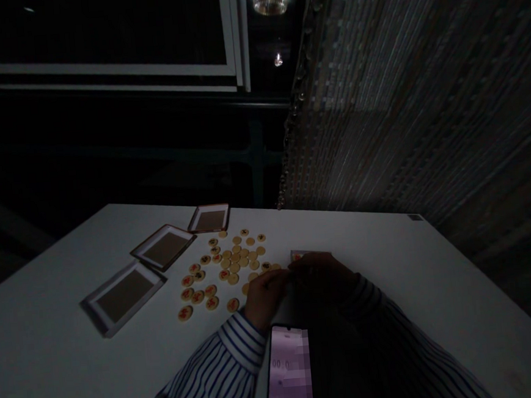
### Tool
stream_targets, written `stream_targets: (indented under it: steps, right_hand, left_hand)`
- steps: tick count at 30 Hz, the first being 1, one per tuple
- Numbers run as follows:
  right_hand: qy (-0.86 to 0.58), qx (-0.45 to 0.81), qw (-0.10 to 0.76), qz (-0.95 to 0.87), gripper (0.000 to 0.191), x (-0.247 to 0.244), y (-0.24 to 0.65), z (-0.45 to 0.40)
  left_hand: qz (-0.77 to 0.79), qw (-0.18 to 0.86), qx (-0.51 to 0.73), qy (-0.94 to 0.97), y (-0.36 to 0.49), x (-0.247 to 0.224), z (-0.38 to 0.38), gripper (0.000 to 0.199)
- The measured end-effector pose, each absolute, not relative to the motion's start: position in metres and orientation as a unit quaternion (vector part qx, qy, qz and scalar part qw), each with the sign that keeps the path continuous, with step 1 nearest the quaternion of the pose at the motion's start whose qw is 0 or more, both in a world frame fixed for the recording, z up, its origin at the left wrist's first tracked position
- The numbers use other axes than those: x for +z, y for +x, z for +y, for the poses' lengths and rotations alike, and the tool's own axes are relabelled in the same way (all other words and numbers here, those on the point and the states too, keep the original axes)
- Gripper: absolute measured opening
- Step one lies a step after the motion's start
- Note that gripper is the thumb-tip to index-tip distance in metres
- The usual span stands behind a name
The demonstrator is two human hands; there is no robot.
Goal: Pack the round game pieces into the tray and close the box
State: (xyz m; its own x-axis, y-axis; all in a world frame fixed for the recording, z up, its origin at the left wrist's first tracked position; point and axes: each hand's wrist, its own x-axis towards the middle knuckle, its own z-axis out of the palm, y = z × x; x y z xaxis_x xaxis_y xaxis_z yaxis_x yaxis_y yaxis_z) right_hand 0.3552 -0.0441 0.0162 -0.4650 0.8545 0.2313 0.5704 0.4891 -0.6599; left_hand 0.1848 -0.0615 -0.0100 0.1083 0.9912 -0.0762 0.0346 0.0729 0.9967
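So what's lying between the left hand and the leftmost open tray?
Round pieces with red markings lie on the white table between the left hand and the leftmost open tray, seen in the head view.

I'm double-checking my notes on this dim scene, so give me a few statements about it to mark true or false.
1. Three shallow open boxes lie on the white table. True.
2. Every Chinese chess piece shows a red character. False: some show black ones, others look blank.
3. The left hand and right hand are far apart. False: their fingertips are close together.
4. The phone has a lit screen. True.
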Motion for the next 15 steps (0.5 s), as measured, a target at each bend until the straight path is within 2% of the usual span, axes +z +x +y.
stream_targets:
  steps: [7, 15]
  right_hand:
    - [-0.453, 0.25, 0.325, -0.792, 0.022, 0.0, 0.358, -0.04]
    - [-0.457, 0.252, 0.299, -0.799, 0.022, 0.003, 0.357, -0.039]
  left_hand:
    - [0.48, 0.588, 0.46, 0.461, 0.186, -0.017, -0.06, 0.029]
    - [0.459, 0.636, 0.472, 0.402, 0.188, -0.015, -0.061, 0.031]
